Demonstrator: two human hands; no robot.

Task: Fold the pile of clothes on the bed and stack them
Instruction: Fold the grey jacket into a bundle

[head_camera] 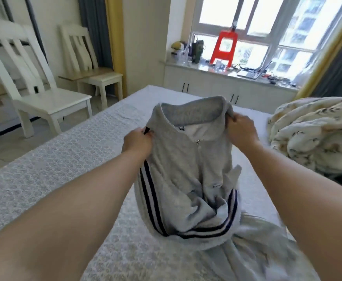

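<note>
Left hand and right hand each pinch a shoulder of the grey zip jacket, holding it raised; its striped hem rests on the bed. Rumpled blanket lies at right.

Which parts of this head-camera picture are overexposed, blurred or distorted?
Head view: the window is blown out; the jacket hem is motion-blurred at the lower right; the wide lens bends the chair at the left edge; the left hand and right hand are fairly sharp.
</note>
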